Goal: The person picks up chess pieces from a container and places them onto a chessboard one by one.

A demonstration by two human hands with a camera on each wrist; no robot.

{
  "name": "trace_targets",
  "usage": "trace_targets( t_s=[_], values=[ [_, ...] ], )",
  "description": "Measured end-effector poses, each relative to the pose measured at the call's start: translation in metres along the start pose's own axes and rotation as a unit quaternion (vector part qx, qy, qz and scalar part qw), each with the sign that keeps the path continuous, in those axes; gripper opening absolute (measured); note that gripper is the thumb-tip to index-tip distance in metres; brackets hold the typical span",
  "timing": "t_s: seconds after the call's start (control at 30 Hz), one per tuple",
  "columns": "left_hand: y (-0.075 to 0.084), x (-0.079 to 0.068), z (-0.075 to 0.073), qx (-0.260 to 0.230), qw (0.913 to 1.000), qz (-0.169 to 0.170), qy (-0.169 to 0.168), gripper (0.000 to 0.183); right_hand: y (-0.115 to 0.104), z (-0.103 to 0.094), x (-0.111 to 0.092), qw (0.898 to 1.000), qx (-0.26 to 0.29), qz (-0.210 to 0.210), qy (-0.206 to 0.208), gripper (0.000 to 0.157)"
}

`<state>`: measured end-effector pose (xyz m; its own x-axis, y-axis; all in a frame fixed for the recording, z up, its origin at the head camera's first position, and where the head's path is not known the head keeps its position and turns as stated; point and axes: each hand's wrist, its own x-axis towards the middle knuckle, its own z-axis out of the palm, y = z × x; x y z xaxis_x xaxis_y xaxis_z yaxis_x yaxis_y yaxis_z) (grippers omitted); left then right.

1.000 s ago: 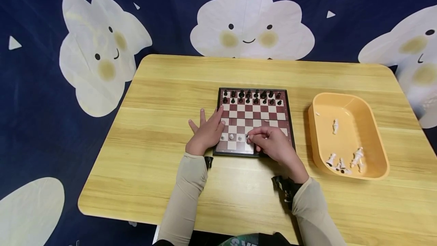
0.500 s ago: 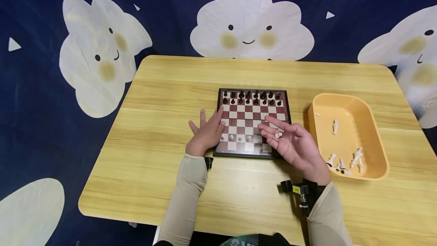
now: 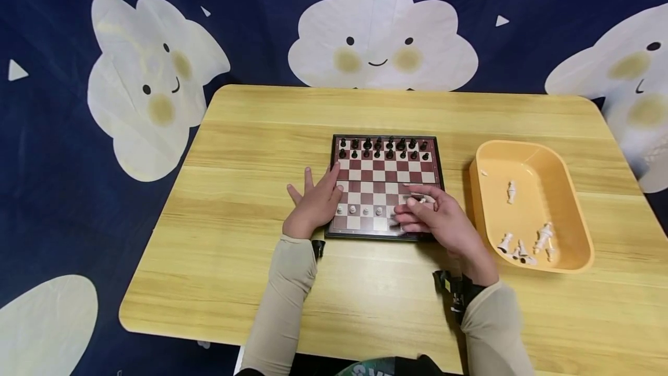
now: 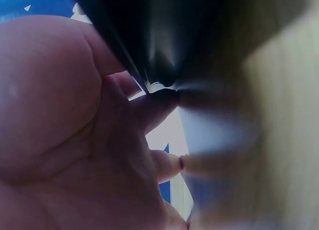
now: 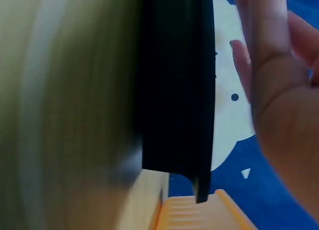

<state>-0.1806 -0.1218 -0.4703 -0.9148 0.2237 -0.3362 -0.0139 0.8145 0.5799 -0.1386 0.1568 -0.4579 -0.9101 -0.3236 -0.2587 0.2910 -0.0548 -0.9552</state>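
Note:
A chessboard (image 3: 367, 223) lies on the table, with black chess pieces (image 3: 367, 144) in two rows at its far side. Several small white pawns (image 3: 352, 209) stand in a row on the near left part. My left hand (image 3: 313, 208) rests at the board's left edge, fingers spread. In the left wrist view, that hand (image 4: 60, 110) is beside the dark board edge. Over the near right part of the board, my right hand (image 3: 443, 219) holds a small white chess piece (image 3: 423, 200) by thumb and fingers. The right wrist view shows only part of that hand (image 5: 284, 105).
An orange plastic tub (image 3: 532, 202) stands right of the board. Several white chess pieces (image 3: 544, 238) lie inside it. The wooden table (image 3: 235, 167) reaches back to a dark blue backdrop (image 3: 250, 16) with printed clouds.
My right hand leaves a white pawn on the board, draws back to the right with palm turned up, then turns over and moves slightly left. My left hand stays put.

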Motion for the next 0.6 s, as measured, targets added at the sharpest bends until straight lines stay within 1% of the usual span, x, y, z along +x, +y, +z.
trace_targets(
  t_s=[0.07,0.13,0.2,0.27,0.33,0.47,0.5,0.53,0.6],
  values=[
    [0.000,0.000,-0.001,0.000,1.0000,-0.001,0.000,0.059,0.001,0.002,0.000,0.998,-0.052,-0.001,0.019,0.039],
    [0.000,-0.001,-0.001,0.001,1.0000,-0.002,0.001,0.059,0.000,0.004,0.000,0.994,-0.102,-0.004,0.038,0.036],
    [0.000,-0.001,-0.002,0.000,1.0000,-0.004,0.002,0.059,-0.001,0.005,0.000,0.988,-0.144,-0.007,0.054,0.038],
    [0.000,-0.001,-0.002,0.000,1.0000,-0.005,0.003,0.059,-0.003,0.006,-0.001,0.983,-0.175,-0.007,0.060,0.041],
    [0.000,-0.001,-0.002,-0.002,1.0000,-0.005,0.003,0.059,-0.004,0.008,-0.002,0.981,-0.189,-0.001,0.054,0.042],
    [0.000,-0.002,-0.002,-0.005,1.0000,-0.003,0.002,0.059,-0.007,0.010,-0.005,0.982,-0.189,0.005,0.021,0.040],
    [0.001,-0.002,-0.002,-0.006,1.0000,-0.003,0.002,0.059,-0.008,0.011,-0.005,0.981,-0.195,0.002,0.014,0.039],
    [0.001,-0.002,-0.002,-0.006,1.0000,-0.002,0.001,0.059,-0.009,0.011,-0.005,0.978,-0.209,-0.004,0.012,0.037],
    [0.001,-0.002,-0.002,-0.006,1.0000,-0.001,0.002,0.059,-0.010,0.012,-0.004,0.968,-0.251,-0.019,0.015,0.033]
  ],
)
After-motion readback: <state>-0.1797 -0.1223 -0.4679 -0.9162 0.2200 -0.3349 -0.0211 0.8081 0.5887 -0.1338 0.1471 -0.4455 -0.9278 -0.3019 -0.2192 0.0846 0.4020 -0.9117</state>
